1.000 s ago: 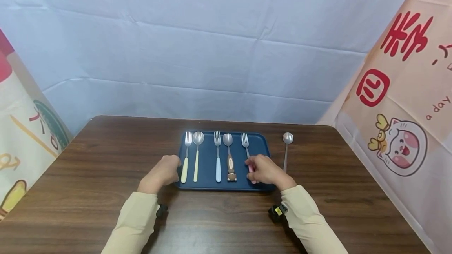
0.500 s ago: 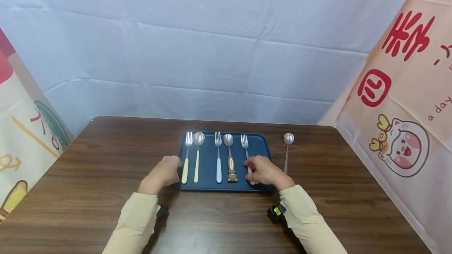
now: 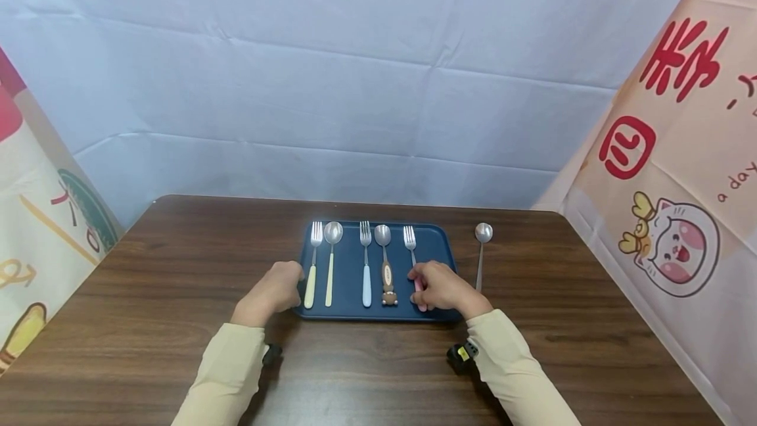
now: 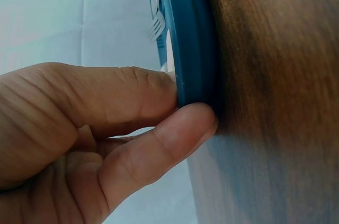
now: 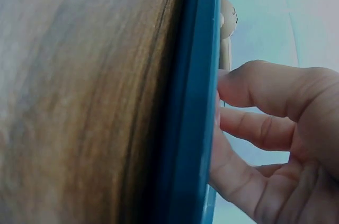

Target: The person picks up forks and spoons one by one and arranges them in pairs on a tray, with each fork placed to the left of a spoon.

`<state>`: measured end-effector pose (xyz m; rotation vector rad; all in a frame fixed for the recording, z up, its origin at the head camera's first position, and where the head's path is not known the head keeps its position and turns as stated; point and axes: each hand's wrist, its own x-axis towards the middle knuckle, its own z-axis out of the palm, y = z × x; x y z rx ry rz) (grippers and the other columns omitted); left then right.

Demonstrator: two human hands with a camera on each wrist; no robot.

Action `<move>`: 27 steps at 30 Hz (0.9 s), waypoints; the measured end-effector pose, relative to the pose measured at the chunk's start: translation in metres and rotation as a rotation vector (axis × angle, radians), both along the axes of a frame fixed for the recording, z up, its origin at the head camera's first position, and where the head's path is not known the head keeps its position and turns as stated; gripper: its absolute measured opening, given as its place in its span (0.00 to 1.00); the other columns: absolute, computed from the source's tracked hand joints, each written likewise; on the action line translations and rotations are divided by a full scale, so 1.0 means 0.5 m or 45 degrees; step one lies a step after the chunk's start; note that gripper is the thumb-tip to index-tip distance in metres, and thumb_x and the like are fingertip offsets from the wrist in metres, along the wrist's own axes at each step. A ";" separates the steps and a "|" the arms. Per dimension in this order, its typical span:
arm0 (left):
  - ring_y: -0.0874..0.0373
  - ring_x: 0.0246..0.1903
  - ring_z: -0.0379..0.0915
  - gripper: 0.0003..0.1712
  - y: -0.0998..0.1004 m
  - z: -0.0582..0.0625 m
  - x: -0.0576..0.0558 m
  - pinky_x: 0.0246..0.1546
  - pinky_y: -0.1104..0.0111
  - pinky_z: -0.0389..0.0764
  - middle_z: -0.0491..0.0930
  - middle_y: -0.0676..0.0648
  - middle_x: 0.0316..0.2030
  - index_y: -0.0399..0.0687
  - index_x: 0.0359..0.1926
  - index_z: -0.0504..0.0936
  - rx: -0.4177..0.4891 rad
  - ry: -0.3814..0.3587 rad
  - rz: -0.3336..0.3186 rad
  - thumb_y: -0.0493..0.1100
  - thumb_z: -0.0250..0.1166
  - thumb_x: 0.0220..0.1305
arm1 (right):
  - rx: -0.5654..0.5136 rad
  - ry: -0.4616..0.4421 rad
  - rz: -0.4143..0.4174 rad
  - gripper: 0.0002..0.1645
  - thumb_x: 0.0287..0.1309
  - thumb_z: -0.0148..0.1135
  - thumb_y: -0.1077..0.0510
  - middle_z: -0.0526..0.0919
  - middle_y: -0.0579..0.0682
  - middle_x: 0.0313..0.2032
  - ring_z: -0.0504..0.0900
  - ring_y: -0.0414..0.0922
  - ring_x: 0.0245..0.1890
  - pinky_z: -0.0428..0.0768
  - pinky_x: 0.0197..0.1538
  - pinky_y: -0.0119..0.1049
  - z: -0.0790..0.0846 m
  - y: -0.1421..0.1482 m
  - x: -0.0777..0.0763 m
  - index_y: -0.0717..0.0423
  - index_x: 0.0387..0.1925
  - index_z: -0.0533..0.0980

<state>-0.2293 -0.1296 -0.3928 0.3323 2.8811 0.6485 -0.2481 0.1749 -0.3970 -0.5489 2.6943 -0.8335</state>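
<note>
A dark blue tray (image 3: 347,275) lies on the table, bearing a row of cutlery. My left hand (image 3: 273,289) pinches its left rim between thumb and finger, plainly seen on the tray edge (image 4: 192,38) in the left wrist view. Inside the tray's right part, my right hand (image 3: 445,286) holds the pink handle of a fork (image 3: 410,238) with its fingertips. The right wrist view shows the right hand's fingers (image 5: 265,89) behind the tray wall (image 5: 193,107), which hides their tips. Left of that fork lies a spoon with a brown bear handle (image 3: 387,275).
Also on the tray are a blue-handled fork (image 3: 366,275), a thin yellow-handled spoon (image 3: 329,275) and a yellow-handled fork (image 3: 310,281). A long metal spoon (image 3: 483,234) lies on the wooden table (image 3: 195,261) right of the tray. A pale cloth (image 3: 355,84) hangs behind.
My right hand has shifted slightly left, and the handle end of the pink fork has swung a little. My left hand stays at the tray's left rim.
</note>
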 end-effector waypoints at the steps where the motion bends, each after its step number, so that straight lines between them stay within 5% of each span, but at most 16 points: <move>1: 0.53 0.26 0.66 0.18 0.000 -0.001 -0.001 0.27 0.64 0.70 0.77 0.39 0.35 0.27 0.40 0.77 0.000 -0.002 0.002 0.21 0.59 0.43 | 0.000 0.004 0.003 0.22 0.49 0.65 0.68 0.74 0.48 0.16 0.76 0.41 0.15 0.75 0.24 0.32 0.000 0.000 0.000 0.68 0.48 0.74; 19: 0.51 0.28 0.67 0.20 -0.006 -0.009 -0.006 0.28 0.64 0.71 0.78 0.36 0.40 0.25 0.41 0.77 0.012 0.021 -0.030 0.21 0.58 0.40 | -0.013 -0.012 -0.031 0.21 0.49 0.67 0.67 0.75 0.49 0.17 0.77 0.41 0.16 0.77 0.25 0.32 -0.003 -0.002 0.000 0.68 0.46 0.74; 27: 0.52 0.28 0.67 0.19 0.000 -0.002 -0.003 0.27 0.64 0.71 0.77 0.38 0.38 0.26 0.42 0.77 0.005 -0.015 0.012 0.21 0.59 0.43 | 0.111 0.118 -0.033 0.18 0.52 0.66 0.61 0.74 0.46 0.12 0.71 0.40 0.18 0.68 0.35 0.38 0.008 -0.004 0.004 0.65 0.44 0.76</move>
